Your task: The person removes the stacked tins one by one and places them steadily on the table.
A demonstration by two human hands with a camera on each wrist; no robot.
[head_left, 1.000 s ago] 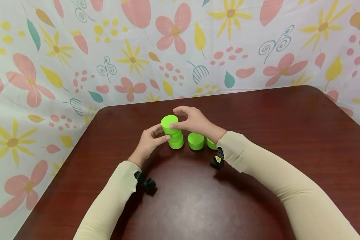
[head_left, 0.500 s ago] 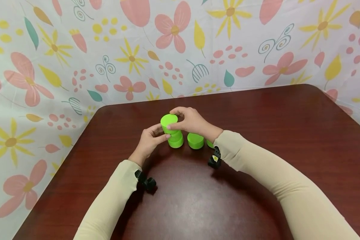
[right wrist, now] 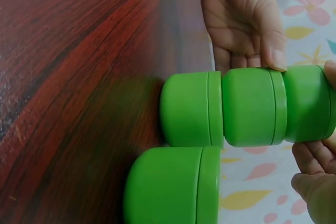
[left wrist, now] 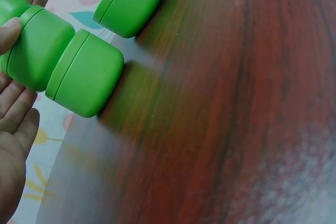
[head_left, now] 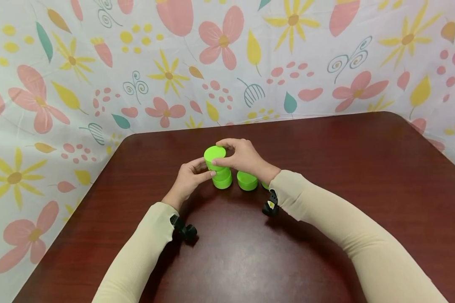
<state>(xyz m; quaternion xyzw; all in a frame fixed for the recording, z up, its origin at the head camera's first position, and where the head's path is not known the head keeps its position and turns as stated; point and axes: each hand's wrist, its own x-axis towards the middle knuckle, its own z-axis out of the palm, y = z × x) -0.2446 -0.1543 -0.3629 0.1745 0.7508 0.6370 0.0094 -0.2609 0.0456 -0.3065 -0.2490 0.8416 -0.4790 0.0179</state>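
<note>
Right hand (head_left: 244, 158) has been closed in slightly: top jar (head_left: 215, 153) pinched, middle jar (right wrist: 252, 107) held by left hand (head_left: 187, 179); the stack (head_left: 222, 174) seems steadied, short of the far edge of the desk (head_left: 345, 155).

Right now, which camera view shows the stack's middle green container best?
The right wrist view: the middle container is large there, seam line included, with the left hand just at its edge. The left wrist view shows most of its side, a fingertip overlapping it; the head view shows only a small part below the top container.
</note>
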